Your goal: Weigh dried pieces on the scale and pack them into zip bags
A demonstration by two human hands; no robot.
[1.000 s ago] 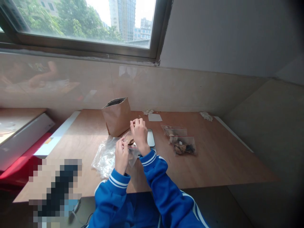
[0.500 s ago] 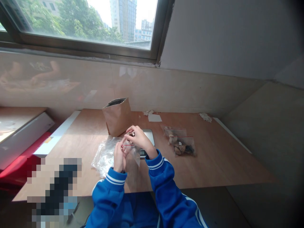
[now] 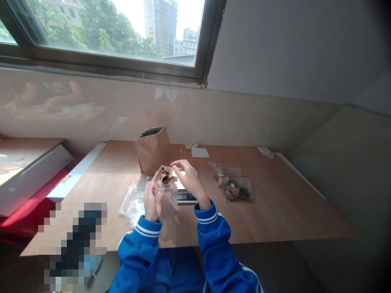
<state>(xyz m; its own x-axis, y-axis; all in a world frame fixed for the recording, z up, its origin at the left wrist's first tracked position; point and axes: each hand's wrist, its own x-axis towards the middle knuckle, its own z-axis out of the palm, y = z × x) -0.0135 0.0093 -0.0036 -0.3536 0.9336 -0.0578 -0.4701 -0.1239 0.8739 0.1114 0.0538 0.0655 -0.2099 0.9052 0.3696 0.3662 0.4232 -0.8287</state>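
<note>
A clear zip bag [image 3: 170, 191] with a red seal line hangs over the scale's left side, its mouth spread apart. Brown and dark dried pieces [image 3: 165, 176] show in the mouth. My left hand [image 3: 152, 200] is closed around the bag's left side. At its upper right edge, my right hand [image 3: 190, 179] has its fingertips closed on the plastic; the thumb is partly hidden. Beneath my right hand lies a digital kitchen scale [image 3: 187, 197], largely covered by the hand and bag. A loose pile of clear plastic bags [image 3: 132, 201] lies left of my left hand.
An open brown paper bag [image 3: 152, 150] stands behind my hands. Several filled zip bags [image 3: 238, 191] lie to the right on the wooden table [image 3: 275, 203]. White paper [image 3: 200, 152] and crumpled tissue [image 3: 265, 152] are near the wall. A blurred-out patch covers the left front.
My right hand has moved right, away from my left hand, to the bag's edge. The bag's mouth now spreads wider and the dried pieces show more clearly. More of the scale is uncovered.
</note>
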